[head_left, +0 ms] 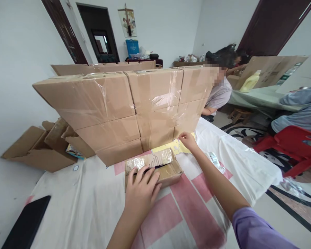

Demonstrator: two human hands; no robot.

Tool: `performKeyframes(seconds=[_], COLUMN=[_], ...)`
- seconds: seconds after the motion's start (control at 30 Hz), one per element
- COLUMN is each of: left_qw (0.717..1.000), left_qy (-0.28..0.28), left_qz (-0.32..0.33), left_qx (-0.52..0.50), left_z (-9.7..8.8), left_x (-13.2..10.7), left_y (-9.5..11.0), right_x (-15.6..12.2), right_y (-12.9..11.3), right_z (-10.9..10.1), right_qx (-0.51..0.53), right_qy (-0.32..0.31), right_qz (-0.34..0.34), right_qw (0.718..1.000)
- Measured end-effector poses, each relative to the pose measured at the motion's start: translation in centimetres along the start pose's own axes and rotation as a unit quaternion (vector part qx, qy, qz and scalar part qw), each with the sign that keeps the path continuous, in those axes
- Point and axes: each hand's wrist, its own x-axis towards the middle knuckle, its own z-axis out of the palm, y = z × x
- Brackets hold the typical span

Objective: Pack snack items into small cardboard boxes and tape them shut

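Note:
A small cardboard box (168,173) with clear tape on its top lies on the pink and white cloth. My left hand (142,186) rests on its near left side, fingers spread and pressed lightly over the top. Beyond the box, at the foot of the carton wall, lies a yellow sheet (185,147) with blue marks. My right hand (187,140) hovers at or just over this sheet with its fingers drawn together in a pinch. Whatever may be between those fingertips is too small to make out.
A wall of taped cartons (155,103) stands across the table. Open cardboard boxes (49,148) sit at left, above a black flat object (28,221). Crumpled clear plastic (216,162) lies right of my forearm. A person (220,93) sits beyond; a red chair (293,148) stands right.

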Motion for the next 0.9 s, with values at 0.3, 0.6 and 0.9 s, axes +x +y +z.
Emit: performKeyframes(seconds=[0.3,0.6,0.9], left_qw=[0.999,0.992,0.993], left_qy=[-0.025,-0.104,-0.029], left_qz=[-0.037,-0.072,-0.110], left_qx=[0.019,0.018,0.022], left_z=[-0.5,-1.4,-1.6], left_x=[0.4,1.7,1.6], left_y=[1.0,1.1,1.1], right_x=[-0.4,-2.3,-5.6], right_y=[5.2,-2.2,-6.9], right_z=[5.1,1.4,1.4], right_qx=[-0.014,0.185,0.299], right_qy=[0.008,-0.294,-0.306], right_qz=[0.027,-0.151,-0.186], right_qw=[1.000,0.925,0.884])
